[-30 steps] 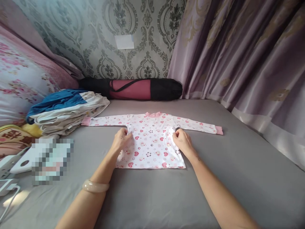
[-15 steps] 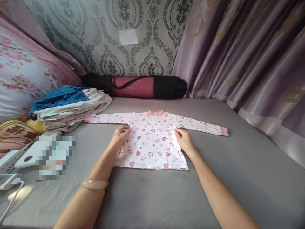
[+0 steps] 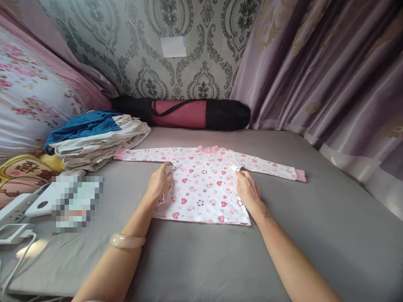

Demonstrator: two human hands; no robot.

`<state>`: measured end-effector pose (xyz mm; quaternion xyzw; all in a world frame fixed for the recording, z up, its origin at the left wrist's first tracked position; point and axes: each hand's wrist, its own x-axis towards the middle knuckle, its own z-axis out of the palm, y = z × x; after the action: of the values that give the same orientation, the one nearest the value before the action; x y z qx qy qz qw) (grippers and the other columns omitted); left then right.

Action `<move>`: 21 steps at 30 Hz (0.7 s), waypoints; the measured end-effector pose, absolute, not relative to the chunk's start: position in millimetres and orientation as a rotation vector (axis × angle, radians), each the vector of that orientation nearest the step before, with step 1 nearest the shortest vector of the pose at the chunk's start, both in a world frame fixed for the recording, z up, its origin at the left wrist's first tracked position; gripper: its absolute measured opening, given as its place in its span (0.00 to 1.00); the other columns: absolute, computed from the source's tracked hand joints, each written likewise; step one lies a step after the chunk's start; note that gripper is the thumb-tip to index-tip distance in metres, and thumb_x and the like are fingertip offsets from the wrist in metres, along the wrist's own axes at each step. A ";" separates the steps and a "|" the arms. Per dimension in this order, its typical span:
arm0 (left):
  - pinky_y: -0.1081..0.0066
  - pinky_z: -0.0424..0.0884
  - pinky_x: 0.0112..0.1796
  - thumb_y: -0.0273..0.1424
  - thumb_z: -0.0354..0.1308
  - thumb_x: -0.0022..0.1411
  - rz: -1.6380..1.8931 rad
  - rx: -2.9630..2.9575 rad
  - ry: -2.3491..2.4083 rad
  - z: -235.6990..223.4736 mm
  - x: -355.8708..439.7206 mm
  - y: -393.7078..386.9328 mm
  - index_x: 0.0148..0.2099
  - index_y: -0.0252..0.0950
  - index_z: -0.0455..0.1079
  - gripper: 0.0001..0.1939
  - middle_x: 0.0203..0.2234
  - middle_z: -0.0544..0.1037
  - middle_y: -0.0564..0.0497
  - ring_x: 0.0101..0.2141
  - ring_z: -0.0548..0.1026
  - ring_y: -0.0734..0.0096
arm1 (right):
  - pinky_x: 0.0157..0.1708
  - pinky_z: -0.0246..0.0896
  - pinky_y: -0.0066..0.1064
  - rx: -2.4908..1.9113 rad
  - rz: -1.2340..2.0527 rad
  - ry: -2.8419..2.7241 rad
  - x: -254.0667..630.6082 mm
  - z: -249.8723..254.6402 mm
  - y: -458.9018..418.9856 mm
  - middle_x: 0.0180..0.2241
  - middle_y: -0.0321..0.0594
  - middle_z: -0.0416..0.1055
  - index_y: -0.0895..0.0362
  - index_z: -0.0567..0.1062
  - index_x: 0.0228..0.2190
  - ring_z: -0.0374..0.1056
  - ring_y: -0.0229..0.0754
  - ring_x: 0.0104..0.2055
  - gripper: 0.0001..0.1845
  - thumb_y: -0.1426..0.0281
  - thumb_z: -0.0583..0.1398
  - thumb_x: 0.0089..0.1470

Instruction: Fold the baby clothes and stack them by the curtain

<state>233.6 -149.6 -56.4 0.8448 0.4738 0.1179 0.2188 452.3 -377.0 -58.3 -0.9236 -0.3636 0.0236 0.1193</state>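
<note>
Grey damask-papered back wall (image 3: 206, 63) is carrying one white rectangle (image 3: 174, 47), purple gold-motif curtains (image 3: 315, 71) are hanging along the right, grey sheet (image 3: 343, 218) is spreading below, light patch (image 3: 32, 248) is showing lower left.

A grey, cloth-covered surface (image 3: 201, 260) is spread across the lower and middle frame, with clothing and small items laid on it.
At the centre, a white long-sleeved shirt (image 3: 201, 188) printed with hearts and flowers is laid flat, its pink-cuffed sleeves stretched out to both sides. Along the far edge, at upper centre, a long black and dark-red bag (image 3: 179, 114) is set crosswise. Left of centre, folded clothes (image 3: 100, 144) are piled, topped with blue. At the left, a patterned cushion (image 3: 23, 174), a white power strip (image 3: 15, 209) and a pixelated item (image 3: 78, 205) are seen.
</note>
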 end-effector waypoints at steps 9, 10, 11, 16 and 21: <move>0.67 0.65 0.35 0.30 0.41 0.66 0.122 2.679 1.338 -60.3 228.7 -157.0 0.61 0.43 0.62 0.23 0.43 0.72 0.40 0.43 0.73 0.55 | 0.39 0.60 0.33 -2.885 0.168 -1.162 444.4 -47.1 -378.3 0.53 0.51 0.63 0.53 0.65 0.56 0.71 0.44 0.41 0.26 0.81 0.43 0.61; 0.66 0.66 0.36 0.31 0.41 0.67 0.139 2.652 1.356 -59.1 229.2 -157.0 0.60 0.42 0.62 0.22 0.43 0.72 0.40 0.44 0.73 0.55 | 0.39 0.60 0.33 -2.888 0.167 -1.167 444.4 -46.2 -379.5 0.53 0.51 0.63 0.53 0.65 0.56 0.71 0.44 0.41 0.26 0.80 0.43 0.61; 0.66 0.66 0.37 0.32 0.40 0.67 0.163 2.614 1.379 -57.6 229.8 -157.0 0.59 0.40 0.63 0.21 0.44 0.73 0.40 0.45 0.73 0.54 | 0.39 0.60 0.34 -2.888 0.156 -1.171 444.7 -45.6 -380.9 0.53 0.50 0.63 0.53 0.65 0.56 0.71 0.44 0.41 0.26 0.80 0.43 0.61; 0.66 0.66 0.38 0.32 0.45 0.65 0.234 2.456 1.455 -50.4 230.8 -157.4 0.51 0.37 0.66 0.15 0.44 0.76 0.41 0.46 0.73 0.55 | 0.37 0.60 0.34 -2.885 0.079 -1.135 450.6 -49.8 -389.3 0.49 0.47 0.63 0.48 0.67 0.56 0.71 0.43 0.37 0.24 0.75 0.45 0.63; 0.66 0.66 0.36 0.36 0.43 0.67 0.153 2.409 1.534 -45.6 227.0 -158.7 0.46 0.36 0.67 0.15 0.40 0.78 0.40 0.43 0.75 0.54 | 0.37 0.60 0.34 -2.850 0.086 -1.112 462.4 -53.6 -390.2 0.50 0.46 0.62 0.46 0.68 0.56 0.70 0.43 0.38 0.22 0.69 0.48 0.64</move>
<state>227.0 -158.7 -45.6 0.8340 0.5309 0.0528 0.1403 462.4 -390.2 -53.6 -0.9304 -0.3631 0.0282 0.0408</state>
